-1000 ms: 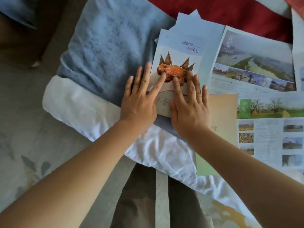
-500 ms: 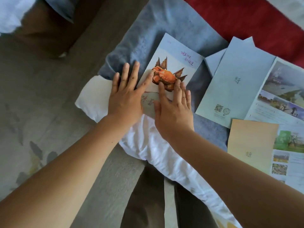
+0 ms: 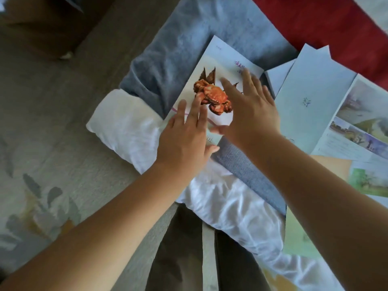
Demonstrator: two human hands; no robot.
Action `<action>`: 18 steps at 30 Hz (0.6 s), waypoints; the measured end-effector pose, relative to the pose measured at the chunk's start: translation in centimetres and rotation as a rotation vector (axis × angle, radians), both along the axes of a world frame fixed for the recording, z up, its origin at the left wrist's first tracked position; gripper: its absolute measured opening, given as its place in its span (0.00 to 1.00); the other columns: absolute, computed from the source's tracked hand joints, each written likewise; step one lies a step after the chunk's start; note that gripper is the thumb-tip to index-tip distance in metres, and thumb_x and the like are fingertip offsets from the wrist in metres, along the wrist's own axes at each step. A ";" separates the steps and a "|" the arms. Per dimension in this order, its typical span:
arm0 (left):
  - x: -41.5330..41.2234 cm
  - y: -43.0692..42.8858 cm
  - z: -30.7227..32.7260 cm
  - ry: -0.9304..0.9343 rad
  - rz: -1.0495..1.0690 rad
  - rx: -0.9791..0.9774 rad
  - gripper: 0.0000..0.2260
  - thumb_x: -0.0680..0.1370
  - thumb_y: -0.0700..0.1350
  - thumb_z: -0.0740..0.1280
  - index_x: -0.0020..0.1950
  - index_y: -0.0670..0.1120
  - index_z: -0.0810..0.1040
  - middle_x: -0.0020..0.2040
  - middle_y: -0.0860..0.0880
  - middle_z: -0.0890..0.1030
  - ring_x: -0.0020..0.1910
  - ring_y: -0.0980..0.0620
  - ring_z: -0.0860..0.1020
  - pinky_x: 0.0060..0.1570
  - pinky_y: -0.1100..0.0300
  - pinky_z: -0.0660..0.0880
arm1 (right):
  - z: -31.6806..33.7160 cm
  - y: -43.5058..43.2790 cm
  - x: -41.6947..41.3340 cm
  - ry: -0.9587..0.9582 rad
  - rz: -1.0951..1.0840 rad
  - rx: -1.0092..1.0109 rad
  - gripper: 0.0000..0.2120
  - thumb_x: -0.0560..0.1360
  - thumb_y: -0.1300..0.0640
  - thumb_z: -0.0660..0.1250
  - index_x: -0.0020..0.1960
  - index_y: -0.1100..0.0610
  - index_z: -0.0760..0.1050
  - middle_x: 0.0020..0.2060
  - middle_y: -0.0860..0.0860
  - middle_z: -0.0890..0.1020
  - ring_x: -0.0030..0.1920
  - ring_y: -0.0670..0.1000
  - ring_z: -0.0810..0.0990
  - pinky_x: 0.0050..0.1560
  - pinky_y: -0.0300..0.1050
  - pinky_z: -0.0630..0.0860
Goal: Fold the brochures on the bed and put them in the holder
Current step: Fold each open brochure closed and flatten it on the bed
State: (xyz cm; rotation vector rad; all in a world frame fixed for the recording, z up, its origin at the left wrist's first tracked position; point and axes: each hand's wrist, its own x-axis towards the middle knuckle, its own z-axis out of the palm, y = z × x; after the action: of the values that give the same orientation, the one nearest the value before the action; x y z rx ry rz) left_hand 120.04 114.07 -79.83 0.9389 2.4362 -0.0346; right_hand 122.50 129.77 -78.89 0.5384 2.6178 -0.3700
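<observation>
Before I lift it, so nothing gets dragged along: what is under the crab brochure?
The crab brochure lies on the grey-blue blanket. The left hand and right hand cover its near part, so what lies under that end cannot be seen.

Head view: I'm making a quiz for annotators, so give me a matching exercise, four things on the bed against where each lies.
Things
1. crab brochure
2. pale blue brochure
3. grey-blue blanket
4. white sheet

Places
A. at the bed's near edge, left of the left hand
B. right of the right hand
C. beneath both hands
D. under most of the crab brochure

Pairs: 1-C, 2-B, 3-D, 4-A.
</observation>
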 end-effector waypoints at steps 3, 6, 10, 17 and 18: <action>-1.2 0.7 -0.2 -0.040 0.023 -0.054 0.47 0.77 0.66 0.67 0.85 0.49 0.44 0.84 0.43 0.40 0.83 0.42 0.44 0.78 0.47 0.58 | -0.3 0.6 -0.4 -0.071 0.035 -0.005 0.55 0.68 0.32 0.75 0.84 0.40 0.47 0.84 0.55 0.43 0.84 0.55 0.45 0.81 0.51 0.44; -1.8 1.4 -1.0 -0.053 0.008 -0.126 0.48 0.76 0.63 0.70 0.84 0.49 0.43 0.84 0.42 0.40 0.83 0.41 0.43 0.77 0.47 0.61 | -1.2 0.5 -0.9 -0.109 0.049 -0.014 0.54 0.69 0.31 0.74 0.84 0.41 0.45 0.84 0.56 0.43 0.83 0.58 0.46 0.81 0.53 0.48; -1.4 2.2 -1.9 -0.045 0.011 -0.178 0.47 0.78 0.59 0.70 0.84 0.47 0.42 0.84 0.39 0.39 0.83 0.37 0.43 0.79 0.46 0.54 | -2.6 0.1 -1.4 -0.134 0.067 0.027 0.53 0.71 0.32 0.73 0.84 0.42 0.43 0.83 0.59 0.43 0.83 0.63 0.49 0.80 0.56 0.56; -1.2 2.5 -2.9 -0.063 0.047 -0.207 0.44 0.81 0.56 0.66 0.84 0.48 0.38 0.83 0.40 0.37 0.83 0.37 0.40 0.80 0.47 0.47 | -4.0 0.8 -2.5 -0.236 0.150 0.041 0.55 0.71 0.32 0.72 0.84 0.45 0.40 0.82 0.64 0.43 0.82 0.65 0.49 0.79 0.57 0.58; -1.3 2.6 -3.0 -0.063 0.045 -0.210 0.44 0.81 0.56 0.66 0.84 0.48 0.39 0.83 0.40 0.37 0.83 0.37 0.40 0.80 0.47 0.48 | -4.0 0.9 -2.6 -0.236 0.146 0.034 0.55 0.71 0.31 0.72 0.84 0.44 0.40 0.82 0.63 0.43 0.82 0.66 0.49 0.79 0.58 0.58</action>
State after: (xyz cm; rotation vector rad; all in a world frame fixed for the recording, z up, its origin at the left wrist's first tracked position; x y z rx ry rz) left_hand 118.74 116.66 -82.83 0.7798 2.3410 -0.2365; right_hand 119.90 130.63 -82.89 0.3742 2.4204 -0.2021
